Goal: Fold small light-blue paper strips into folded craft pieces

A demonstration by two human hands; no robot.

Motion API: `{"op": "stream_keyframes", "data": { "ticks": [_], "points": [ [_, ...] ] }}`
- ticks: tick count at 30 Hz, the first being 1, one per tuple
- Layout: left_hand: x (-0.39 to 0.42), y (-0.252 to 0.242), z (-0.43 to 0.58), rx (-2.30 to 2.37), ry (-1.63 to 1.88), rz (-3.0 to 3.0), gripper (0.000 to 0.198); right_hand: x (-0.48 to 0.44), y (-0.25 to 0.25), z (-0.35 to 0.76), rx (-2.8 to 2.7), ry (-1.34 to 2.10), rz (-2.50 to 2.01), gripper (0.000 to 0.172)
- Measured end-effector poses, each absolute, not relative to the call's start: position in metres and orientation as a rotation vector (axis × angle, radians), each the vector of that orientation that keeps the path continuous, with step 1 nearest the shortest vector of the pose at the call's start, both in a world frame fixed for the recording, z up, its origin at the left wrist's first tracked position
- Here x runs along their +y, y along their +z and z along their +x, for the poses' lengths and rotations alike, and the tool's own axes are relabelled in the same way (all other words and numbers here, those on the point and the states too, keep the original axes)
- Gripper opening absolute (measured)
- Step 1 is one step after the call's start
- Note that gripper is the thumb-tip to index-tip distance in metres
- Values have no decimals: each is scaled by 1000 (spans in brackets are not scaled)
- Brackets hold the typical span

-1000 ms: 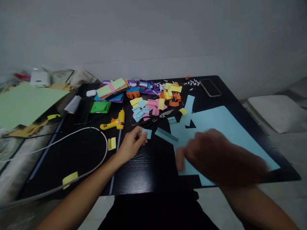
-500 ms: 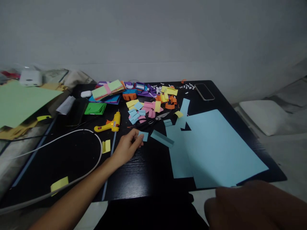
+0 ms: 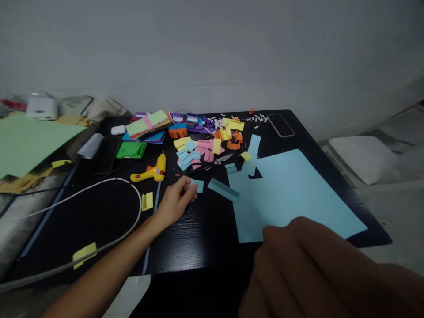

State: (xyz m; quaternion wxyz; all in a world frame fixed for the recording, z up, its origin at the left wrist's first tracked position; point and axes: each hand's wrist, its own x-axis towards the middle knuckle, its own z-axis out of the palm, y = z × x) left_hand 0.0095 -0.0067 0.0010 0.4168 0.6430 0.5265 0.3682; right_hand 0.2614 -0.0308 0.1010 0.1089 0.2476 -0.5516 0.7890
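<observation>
On the black table (image 3: 198, 238), left hand (image 3: 174, 201) pinches a small, flat, pale-blue paper rectangle (image 3: 198, 186).

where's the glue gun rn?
Head view, left of centre: the yellow glue gun lies on the black table, between the white cable loop and the pastel paper scraps, just beyond the left hand, which pinches a small blue paper piece.

Bare worktop (image 3: 205, 238) lies open at front centre, between the left hand (image 3: 174, 203), which pinches a blue piece (image 3: 198, 186), and the sheet (image 3: 298, 194). There is also free room inside the cable (image 3: 135, 198) loop. The cable crosses the left approach. The glue gun (image 3: 149, 173) and a strip (image 3: 222, 189) lie near that hand. Scraps (image 3: 205, 145) crowd the rear middle. The sheet lies flat over the right side. The right hand (image 3: 314, 269) blocks the near right.
</observation>
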Motion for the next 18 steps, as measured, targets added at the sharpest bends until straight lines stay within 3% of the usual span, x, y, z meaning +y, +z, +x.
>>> {"op": "stream_keyframes", "data": {
  "ticks": [5, 10, 14, 18],
  "points": [
    [-6, -1, 9, 1311, 979, 1576, 31, -45, 127, 245, -1138, 1874, -204, 44],
    [-2, -6, 8, 1341, 1040, 1505, 29, -2, 95, 237, -1246, 1559, -775, 49],
    [0, -1, 8, 1414, 1092, 1522, 28, 37, 56, 243, -1621, 1104, -1132, 21],
    [0, 3, 6, 1421, 1088, 1552, 29, 51, 28, 250, -1868, 882, -1115, 21]
  ]
}}
